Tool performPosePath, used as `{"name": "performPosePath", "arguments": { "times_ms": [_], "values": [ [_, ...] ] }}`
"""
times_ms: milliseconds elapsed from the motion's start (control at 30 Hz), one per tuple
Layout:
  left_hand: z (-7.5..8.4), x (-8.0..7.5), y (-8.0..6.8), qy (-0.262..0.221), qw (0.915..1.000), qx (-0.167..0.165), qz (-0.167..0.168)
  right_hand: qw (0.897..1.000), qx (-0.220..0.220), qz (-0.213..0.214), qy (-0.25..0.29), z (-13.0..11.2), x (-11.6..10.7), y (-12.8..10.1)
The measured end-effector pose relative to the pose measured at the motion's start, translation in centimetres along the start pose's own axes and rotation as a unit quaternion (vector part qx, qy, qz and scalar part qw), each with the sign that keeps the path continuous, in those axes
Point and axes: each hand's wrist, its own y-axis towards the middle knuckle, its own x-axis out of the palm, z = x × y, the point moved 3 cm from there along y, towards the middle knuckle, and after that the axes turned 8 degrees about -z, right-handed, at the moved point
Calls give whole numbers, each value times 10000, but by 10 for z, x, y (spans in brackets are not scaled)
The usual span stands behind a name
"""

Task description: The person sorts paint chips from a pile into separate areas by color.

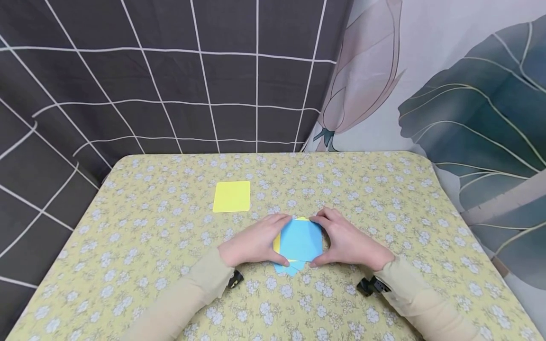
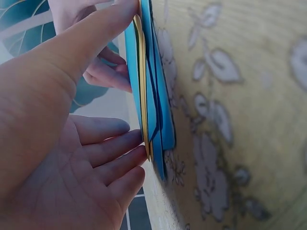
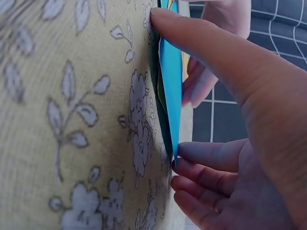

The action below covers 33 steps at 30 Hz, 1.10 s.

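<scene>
While the head view looks down on the floral-clothed surface (image 1: pixel 170 265), the left hand (image 1: pixel 255 242) and right hand (image 1: pixel 347 244) bracket a small stack of blue and yellow paper squares (image 1: pixel 300 241) at its middle, thumbs and fingertips pressing the edges; a lone yellow square (image 1: pixel 232 196) lies farther off to the left. Judged from this, the stack is being squared up.

From the left wrist, the left fingers (image 2: pixel 115 153) lie nearly straight against the stack's edge (image 2: pixel 148 96).

From the right wrist, the right thumb (image 3: pixel 201 43) and fingers (image 3: pixel 206 158) touch the sheets (image 3: pixel 170 81). Next calls for even inward pressure without buckling them.
</scene>
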Motion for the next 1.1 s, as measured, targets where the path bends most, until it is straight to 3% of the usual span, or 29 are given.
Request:
{"name": "performPosePath", "arguments": {
  "times_ms": [233,400,633,767,933,1100],
  "values": [
    [-2,-2,3,-33,9999,46,107,9998,-35,152,85,1,-6,0],
    [-7,-18,10,-100,9993,91,354,9994,-21,294,177,3,-25,10],
    [-26,-52,42,-31,9976,-301,625,9985,161,328,419,23,-54,50],
    [-41,-63,63,-134,9960,-599,643,9985,327,225,367,35,-63,74],
    [-53,-63,77,-249,9952,-767,547,9975,557,-98,422,50,-61,93],
    [-57,-57,80,-273,9958,-824,290,9953,697,-459,494,58,-54,97]
  ]
}}
